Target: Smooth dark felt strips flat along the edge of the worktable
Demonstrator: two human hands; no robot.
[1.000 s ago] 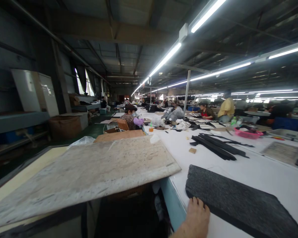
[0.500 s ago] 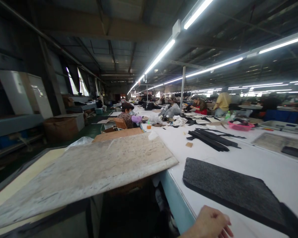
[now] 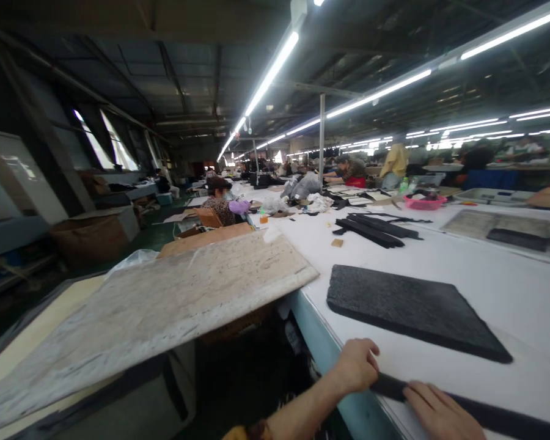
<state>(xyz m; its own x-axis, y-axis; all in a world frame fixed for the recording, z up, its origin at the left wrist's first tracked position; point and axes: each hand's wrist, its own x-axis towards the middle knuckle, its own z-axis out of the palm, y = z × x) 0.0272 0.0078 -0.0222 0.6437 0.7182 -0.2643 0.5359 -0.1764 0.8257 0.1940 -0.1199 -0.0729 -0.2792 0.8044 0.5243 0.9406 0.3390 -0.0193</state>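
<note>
A long black fabric strip (image 3: 499, 415) runs along the near edge of the white table, toward the lower right. My left hand (image 3: 358, 365) is at its left end, fingers curled and closed on that end. Farther right, my right hand (image 3: 442, 414) lies over the strip with its fingers stretched out, resting on it. Just beyond both hands is a thick stack of dark grey-black fabric pieces (image 3: 407, 308), flat on the table and touched by neither hand.
A worn pale board (image 3: 178, 293) juts from the table's left side. Farther along lie black strips (image 3: 371, 229), a small tan piece (image 3: 337, 242), a pink basket (image 3: 424, 201) and a glue bottle (image 3: 263, 216). A grey tray (image 3: 472, 226) is at right. Co-workers sit and stand beyond.
My left hand has moved forward and closed on the strip's end. My right hand has come into view on the strip, which now lies along the near edge. The view has tilted down.
</note>
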